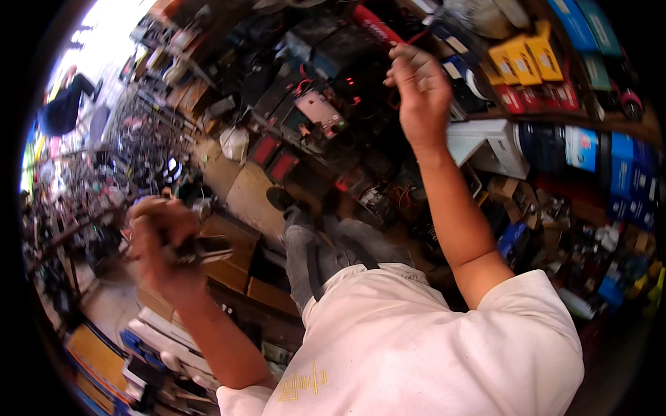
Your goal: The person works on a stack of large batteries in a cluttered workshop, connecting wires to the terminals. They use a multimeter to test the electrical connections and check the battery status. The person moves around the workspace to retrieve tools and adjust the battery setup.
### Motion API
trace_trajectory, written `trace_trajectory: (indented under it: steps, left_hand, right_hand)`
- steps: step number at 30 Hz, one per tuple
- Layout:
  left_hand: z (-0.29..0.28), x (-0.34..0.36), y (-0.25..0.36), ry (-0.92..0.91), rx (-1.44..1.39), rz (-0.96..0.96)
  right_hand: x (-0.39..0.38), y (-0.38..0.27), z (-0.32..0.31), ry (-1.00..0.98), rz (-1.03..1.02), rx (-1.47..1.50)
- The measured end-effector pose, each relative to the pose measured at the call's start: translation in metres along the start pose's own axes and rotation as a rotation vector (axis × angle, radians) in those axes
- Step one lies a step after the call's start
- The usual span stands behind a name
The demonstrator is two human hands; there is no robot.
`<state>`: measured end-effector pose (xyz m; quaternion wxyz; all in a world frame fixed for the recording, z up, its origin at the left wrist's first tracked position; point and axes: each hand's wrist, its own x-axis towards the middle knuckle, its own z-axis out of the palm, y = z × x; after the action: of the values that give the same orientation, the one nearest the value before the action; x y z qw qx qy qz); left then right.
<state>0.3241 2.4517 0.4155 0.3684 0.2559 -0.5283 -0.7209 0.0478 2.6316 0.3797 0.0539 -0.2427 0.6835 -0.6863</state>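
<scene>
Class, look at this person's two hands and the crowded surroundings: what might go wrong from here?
The left hand grips a dark object with a metal end, too blurred to identify; it might slip or knock nearby clutter.

The raised right hand appears near the yellow boxes and could perhaps bump them, though depth is hard to judge.

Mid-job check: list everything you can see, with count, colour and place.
Device: one, pinkish, upper middle
Red panels: two, red, below device
Bag: one, white, left of device
Yellow boxes: three, yellow, upper right
White box: one, white, right of right forearm
Blue boxes: several, blue, far right
Other clutter: uncountable, mixed, all around
Another person: one, dark clothes, upper left
Blurred item: one, dark and silver, left hand
Shirt: one, cream, bottom
Hands: two, bare; left lower-left, right raised
</scene>
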Motion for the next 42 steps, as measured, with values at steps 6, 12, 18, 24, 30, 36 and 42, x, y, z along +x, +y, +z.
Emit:
trace_trajectory:
  steps: [6, 12, 18, 24, 30, 36, 42]
  left_hand:
    - [0.091, 0.029, 0.098, -0.088, -0.053, 0.309]
    - [0.151, 0.02, 0.115, -0.236, -0.013, 0.366]
    - [0.161, 0.034, 0.105, -0.308, -0.062, 0.391]
    - [0.145, 0.056, 0.073, -0.259, -0.047, 0.37]
    - [0.13, 0.087, 0.024, -0.24, -0.049, 0.306]
    - [0.109, 0.115, -0.024, -0.221, -0.052, 0.233]
    - [0.11, 0.133, -0.05, -0.225, -0.06, 0.194]
  right_hand:
    - [0.012, -0.142, -0.08, -0.11, -0.585, -0.037]
    - [-0.028, -0.164, -0.171, -0.034, -0.662, -0.054]
    - [-0.029, -0.153, -0.185, 0.223, -0.532, -0.2]
    - [0.01, -0.093, -0.194, -0.193, -0.705, -0.089]
    - [0.032, -0.055, -0.166, -0.445, -0.305, 0.218]
    - [0.04, -0.015, -0.129, -0.401, -0.278, 0.144]
    - [0.045, -0.006, -0.112, -0.363, -0.258, 0.092]
